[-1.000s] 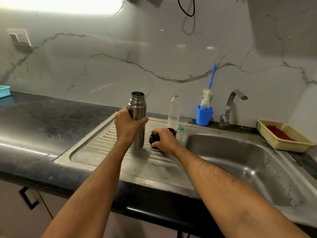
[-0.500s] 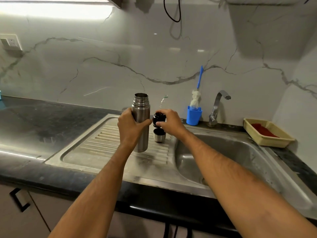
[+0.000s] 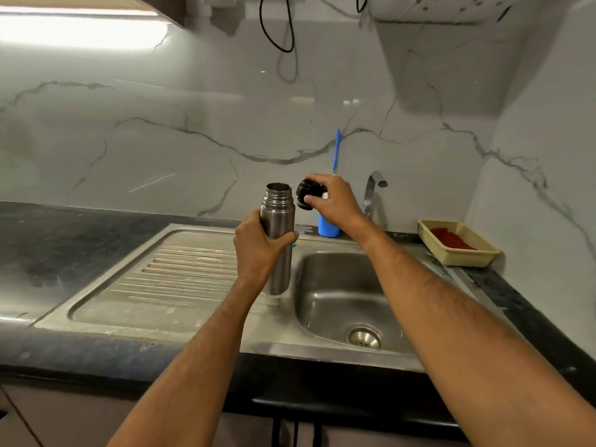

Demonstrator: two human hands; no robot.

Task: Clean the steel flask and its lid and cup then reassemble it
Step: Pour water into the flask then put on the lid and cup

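Observation:
The steel flask (image 3: 280,227) stands upright with its mouth uncovered, lifted just off the drainboard (image 3: 180,275). My left hand (image 3: 258,250) grips its body around the middle. My right hand (image 3: 332,201) holds the black lid (image 3: 308,193) in the air, just right of the flask's mouth and level with it. The steel cup is hidden from view, as is the clear bottle that stood behind.
The sink basin (image 3: 348,304) with its drain (image 3: 363,337) lies to the right of the flask. Behind it are a tap (image 3: 372,195), a blue holder (image 3: 327,229) with a blue-handled brush (image 3: 337,150), and a beige tray (image 3: 458,243) holding a red cloth. Black counter surrounds the sink.
My right hand picked the black lid off the drainboard and raised it to the flask's mouth. My left hand lifted the flask and shifted it right, towards the basin.

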